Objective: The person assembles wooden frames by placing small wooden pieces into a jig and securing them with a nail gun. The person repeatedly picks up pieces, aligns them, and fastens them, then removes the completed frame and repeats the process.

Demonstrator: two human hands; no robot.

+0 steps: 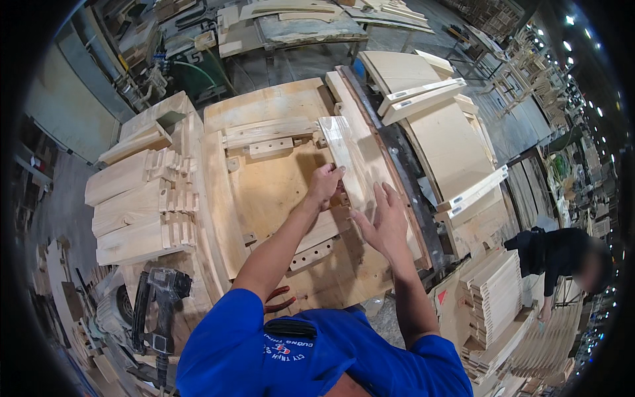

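Note:
A pale wooden board lies lengthwise along the right side of a wooden frame on the workbench. My left hand is closed at the board's left edge, its thumb and fingers pinching there; part of the fingers is hidden. Spread fingers of my right hand rest on the board's near part, thumb pointing left. Inside the frame sits a plywood panel. A small block with holes is at its far side, and a similar drilled strip lies on the near side.
Stacked notched boards stand at the left. A black nail gun is at the lower left, and red pliers handles show near my waist. To the right are a panel stack and a bending co-worker beside piled slats.

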